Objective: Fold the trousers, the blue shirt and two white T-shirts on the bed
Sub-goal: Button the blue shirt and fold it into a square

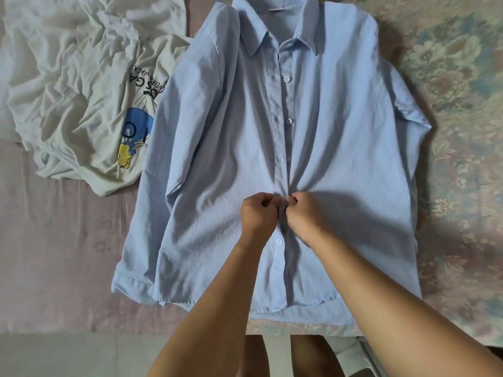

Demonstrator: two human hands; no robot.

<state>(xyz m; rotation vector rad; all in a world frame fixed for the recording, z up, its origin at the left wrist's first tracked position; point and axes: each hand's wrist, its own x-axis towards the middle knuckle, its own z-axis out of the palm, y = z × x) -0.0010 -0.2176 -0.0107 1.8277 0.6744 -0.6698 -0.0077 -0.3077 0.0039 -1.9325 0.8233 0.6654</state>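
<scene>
Widest of all is the bed (62, 240), its pinkish cover spreading out to the left of the two hands and a paler floral pattern running away to their right. Spread flat on it, front up, lies the blue shirt (340, 137), and it is all around the grip: collar (275, 28) far above the hands at the top, hem below the wrists near the bed's front edge, one sleeve (152, 240) laid straight down the left side of the grip, the other shoulder folded off to the upper right. Up and well to the left of the hands sits a white T-shirt (81, 85), crumpled, its cartoon print (136, 131) tucked partly under the blue shirt's left edge. More white cloth is bunched above it at the top left corner; whether that is a second garment I cannot tell.

Now the hands, and they are tight together on the shirt's front strip. The left hand (257, 213) has its fingers curled, pinching the fabric at the button line. The right hand (303, 214) mirrors it, fingers curled in and pinching the same strip from the other side, knuckles nearly touching the left's. Creases fan out from that pinch across the cloth. Just below the grip, between the two wrists, one white button (279, 242) shows fastened. Above the grip the row of buttons (287, 79) climbs toward the collar, small white dots up the middle
</scene>
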